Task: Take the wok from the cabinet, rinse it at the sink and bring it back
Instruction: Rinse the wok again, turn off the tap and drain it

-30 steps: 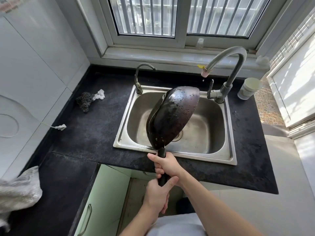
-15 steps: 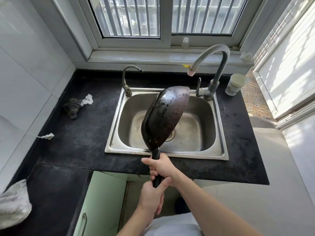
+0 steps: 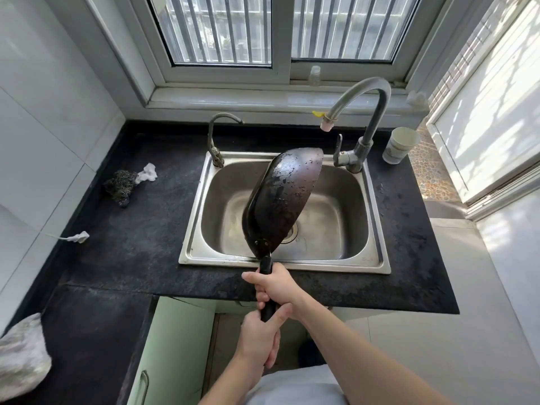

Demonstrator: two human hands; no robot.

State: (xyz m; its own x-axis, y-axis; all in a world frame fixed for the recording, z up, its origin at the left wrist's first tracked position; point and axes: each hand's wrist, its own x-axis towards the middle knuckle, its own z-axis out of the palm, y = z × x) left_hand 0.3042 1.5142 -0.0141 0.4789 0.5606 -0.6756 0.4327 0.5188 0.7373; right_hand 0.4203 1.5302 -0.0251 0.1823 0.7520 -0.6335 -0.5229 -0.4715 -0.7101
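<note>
A dark wok (image 3: 282,197), beaded with water drops, is tilted nearly on edge above the steel sink (image 3: 377,258), its outer bottom facing me. My right hand (image 3: 276,287) grips the upper part of its black handle at the counter's front edge. Just below it, my left hand (image 3: 257,337) holds the handle's end, thumb along it. The tall faucet (image 3: 365,109) arches over the sink's back right corner, with no water running. Below the counter the green cabinet door (image 3: 172,346) stands open.
A second small tap (image 3: 214,141) stands at the sink's back left. A paper cup (image 3: 399,144) sits on the black counter (image 3: 140,229) right of the faucet. A dark scrubber (image 3: 119,185) and white scraps lie left of the sink; a grey cloth (image 3: 20,358) at far left.
The wok stays tilted over the sink, held the same way by both hands. Only my head shifted, so the scene slid a little in view.
</note>
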